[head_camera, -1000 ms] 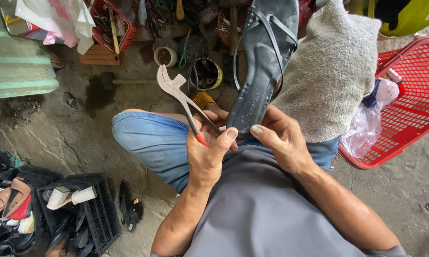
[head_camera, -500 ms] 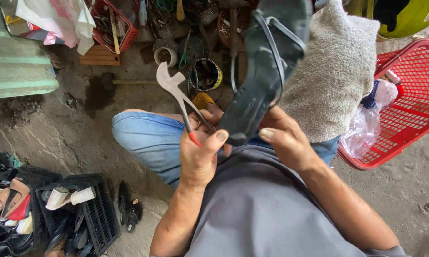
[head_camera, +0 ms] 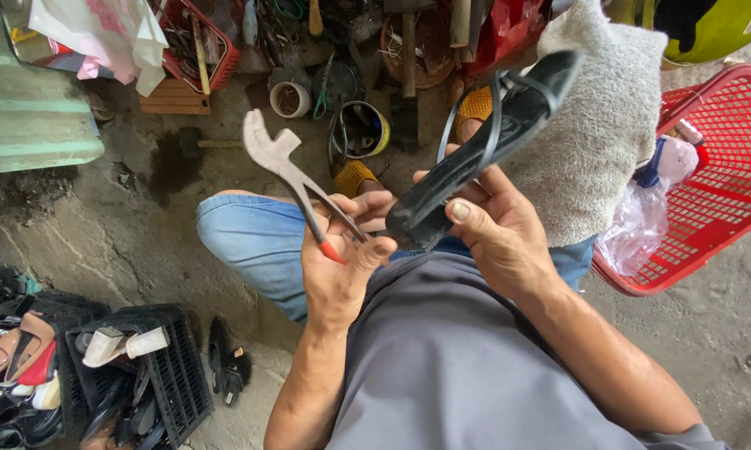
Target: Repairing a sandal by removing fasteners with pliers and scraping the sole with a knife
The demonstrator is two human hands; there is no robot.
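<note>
My left hand (head_camera: pixel 342 258) grips a pair of pale metal pincers (head_camera: pixel 280 162) with red-tipped handles, jaws pointing up and to the left. My right hand (head_camera: pixel 496 229) holds a black strappy sandal (head_camera: pixel 484 146) by its heel end, sole tilted up toward the right. The fingertips of both hands meet at the sandal's heel, over my blue-jeaned knee (head_camera: pixel 250 242). A grey towel (head_camera: pixel 596 142) lies across my right leg behind the sandal.
A red plastic basket (head_camera: pixel 709 192) with a clear bag and bottle stands at the right. Tools, tins and a hammer crowd the ground ahead. A black crate (head_camera: pixel 171 375) with shoes and sandals sits at lower left. A green sheet (head_camera: pixel 25 108) lies at upper left.
The sandal has swung from near upright to tilted toward the right. The pincers have shifted slightly left, away from the sandal, and my hands have moved down a little.
</note>
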